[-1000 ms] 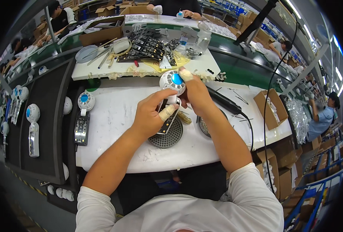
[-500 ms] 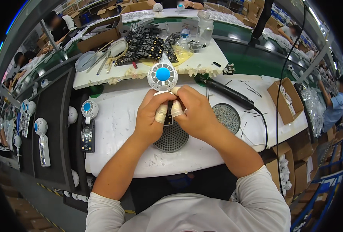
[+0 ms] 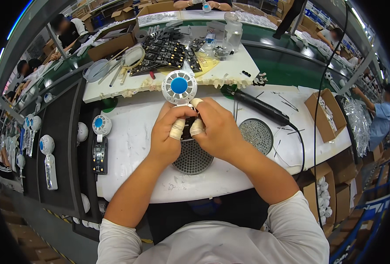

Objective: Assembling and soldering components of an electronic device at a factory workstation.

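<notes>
Between both hands, above the middle of the worktable, is a handheld fan point(image 3: 179, 86) with a round white head and a blue centre. My left hand point(image 3: 166, 134) is closed round the left side of its handle, thumb bent over the front. My right hand point(image 3: 218, 127) pinches the handle from the right; several fingertips on both hands are wrapped in pale tape. A dark circuit board point(image 3: 187, 127) shows in the handle between the thumbs, mostly hidden by the fingers. Just below the hands lies a round grey dish point(image 3: 193, 159) with a dimpled surface.
A second dish point(image 3: 257, 135) holding small metal pieces and a black corded electric screwdriver point(image 3: 261, 107) lie on the right. Circuit boards point(image 3: 164, 53) pile on the raised shelf. Another fan point(image 3: 102, 125) sits left beside the dark rack point(image 3: 58, 145). A cardboard box point(image 3: 310, 104) stands far right.
The fan has shifted a little left with its head tilting slightly left, and both hands have moved along with it, still gripping the handle. Across the bench, a person's hands have come together around another fan.
</notes>
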